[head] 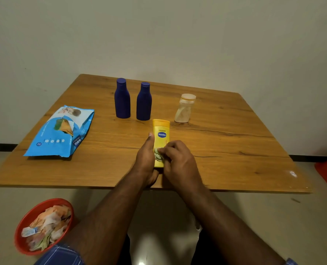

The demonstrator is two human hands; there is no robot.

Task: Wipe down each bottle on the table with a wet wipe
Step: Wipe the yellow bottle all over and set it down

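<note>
The yellow Vaseline bottle (161,139) points away lengthwise, gripped along its left by the left hand (146,159) while the right hand (178,159) pinches the crumpled wet wipe (158,154) against it.

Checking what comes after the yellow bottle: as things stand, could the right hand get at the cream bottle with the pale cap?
Probably yes. The cream bottle stands alone, and bare table lies between it and the right hand. But that hand pinches the wipe against the yellow bottle, so it is occupied.
</note>
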